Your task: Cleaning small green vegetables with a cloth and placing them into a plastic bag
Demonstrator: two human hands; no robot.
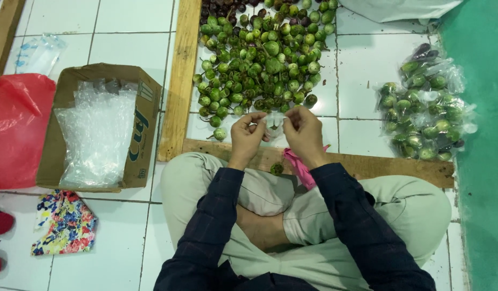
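Bag: your left hand (246, 136) and right hand (304, 134) pinch one small clear plastic bag (274, 123) between closed fingertips, above the wooden frame (180, 81).
Handling: likely featherlight, limp, slippery; grip its mouth edges.
Count: one loose pile of green eggplants (262, 59), too many to count; one heap of filled bags (424, 105); one cardboard box (98, 126).

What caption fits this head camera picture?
Both hands, left hand and right hand, hold a small clear plastic bag before a pile of small green eggplants.
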